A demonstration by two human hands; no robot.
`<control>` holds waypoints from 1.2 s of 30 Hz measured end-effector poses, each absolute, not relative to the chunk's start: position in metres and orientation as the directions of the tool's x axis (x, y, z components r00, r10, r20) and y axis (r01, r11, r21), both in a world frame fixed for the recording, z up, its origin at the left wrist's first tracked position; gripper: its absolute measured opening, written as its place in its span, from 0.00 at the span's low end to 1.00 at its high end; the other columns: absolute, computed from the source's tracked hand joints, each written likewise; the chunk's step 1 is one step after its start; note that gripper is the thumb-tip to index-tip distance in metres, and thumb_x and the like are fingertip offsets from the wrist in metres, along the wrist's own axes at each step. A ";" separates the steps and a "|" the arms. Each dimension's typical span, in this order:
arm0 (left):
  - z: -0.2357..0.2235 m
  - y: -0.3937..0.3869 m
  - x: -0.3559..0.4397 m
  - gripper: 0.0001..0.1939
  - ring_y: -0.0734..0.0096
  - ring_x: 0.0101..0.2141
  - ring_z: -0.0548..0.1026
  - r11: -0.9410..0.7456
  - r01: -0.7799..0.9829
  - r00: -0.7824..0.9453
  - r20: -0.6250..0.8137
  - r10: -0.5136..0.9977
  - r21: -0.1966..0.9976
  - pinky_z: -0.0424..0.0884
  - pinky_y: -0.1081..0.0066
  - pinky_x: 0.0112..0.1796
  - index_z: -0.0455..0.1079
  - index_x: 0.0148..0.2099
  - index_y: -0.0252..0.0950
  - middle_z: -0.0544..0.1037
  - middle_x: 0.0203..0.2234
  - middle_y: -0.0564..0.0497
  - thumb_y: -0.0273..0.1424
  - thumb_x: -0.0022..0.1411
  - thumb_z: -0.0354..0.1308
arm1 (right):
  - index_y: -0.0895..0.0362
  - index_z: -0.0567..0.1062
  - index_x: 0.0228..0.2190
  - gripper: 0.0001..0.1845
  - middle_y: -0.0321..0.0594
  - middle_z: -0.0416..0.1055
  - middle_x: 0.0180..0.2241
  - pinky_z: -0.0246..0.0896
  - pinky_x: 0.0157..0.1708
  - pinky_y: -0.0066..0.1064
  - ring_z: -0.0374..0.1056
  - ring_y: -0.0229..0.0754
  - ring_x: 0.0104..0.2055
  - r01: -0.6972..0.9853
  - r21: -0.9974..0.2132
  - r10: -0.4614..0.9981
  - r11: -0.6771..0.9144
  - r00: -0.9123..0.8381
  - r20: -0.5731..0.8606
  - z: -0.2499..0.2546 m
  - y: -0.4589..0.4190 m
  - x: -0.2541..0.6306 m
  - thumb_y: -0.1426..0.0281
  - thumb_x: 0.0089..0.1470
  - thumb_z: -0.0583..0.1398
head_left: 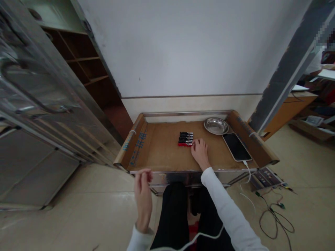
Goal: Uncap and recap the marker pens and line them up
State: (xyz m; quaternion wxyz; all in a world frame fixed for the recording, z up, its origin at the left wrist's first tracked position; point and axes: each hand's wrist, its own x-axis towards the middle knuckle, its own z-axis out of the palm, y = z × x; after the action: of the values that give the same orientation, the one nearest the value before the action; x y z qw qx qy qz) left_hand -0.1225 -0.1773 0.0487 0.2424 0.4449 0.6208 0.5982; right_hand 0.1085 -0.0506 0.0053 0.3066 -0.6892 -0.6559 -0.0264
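Observation:
Several short, slim marker pens (186,136) lie side by side in a row on the cardboard-lined tabletop (162,153). Most are black with silvery-white print, and the nearest is a red marker (184,144). My right hand (200,152) rests on the cardboard with its fingers curled together at the right end of the red marker. The fingertips partly cover that end. My left hand (143,195) is raised in front of the table's near edge, away from the markers. Its fingers are bent and drawn together, with nothing visible in them.
A round metal dish (216,125) stands at the back right of the table. Nearer lies a phone (237,146) with a white cable (248,172) plugged in. Cardboard flaps rise along both table sides. A white wall (183,48) is behind, and dark cables (274,216) lie on the floor.

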 end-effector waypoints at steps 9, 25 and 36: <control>0.022 -0.065 -0.044 0.11 0.64 0.44 0.69 -0.355 0.672 0.164 0.337 0.927 0.650 0.67 0.61 0.48 0.67 0.42 0.36 0.70 0.39 0.46 0.20 0.60 0.50 | 0.56 0.70 0.34 0.09 0.44 0.64 0.36 0.56 0.41 0.34 0.60 0.45 0.40 0.853 -0.419 0.877 0.311 -0.087 0.473 0.006 -0.053 0.111 0.75 0.54 0.51; 0.015 -0.014 -0.032 0.05 0.68 0.42 0.71 -0.571 0.605 0.200 0.588 0.784 0.555 0.69 0.67 0.47 0.68 0.42 0.38 0.71 0.38 0.49 0.30 0.65 0.52 | 0.55 0.73 0.34 0.10 0.43 0.66 0.37 0.62 0.44 0.37 0.64 0.44 0.41 0.683 -0.672 0.875 0.288 0.098 0.474 -0.009 -0.040 0.120 0.68 0.58 0.52; 0.016 -0.013 -0.031 0.07 0.68 0.43 0.72 -0.630 0.592 0.353 0.541 0.763 0.503 0.68 0.66 0.48 0.68 0.44 0.39 0.74 0.39 0.49 0.30 0.66 0.51 | 0.55 0.74 0.39 0.15 0.44 0.72 0.39 0.62 0.46 0.35 0.68 0.43 0.43 0.670 -0.674 0.849 0.311 0.123 0.514 0.009 -0.038 0.117 0.65 0.62 0.49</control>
State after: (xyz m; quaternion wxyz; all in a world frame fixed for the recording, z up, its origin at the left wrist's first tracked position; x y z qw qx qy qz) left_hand -0.0311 -0.0125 0.0156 0.1104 0.8149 0.4157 0.3884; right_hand 0.1168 -0.0385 0.0093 0.4756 -0.5792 -0.6554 0.0942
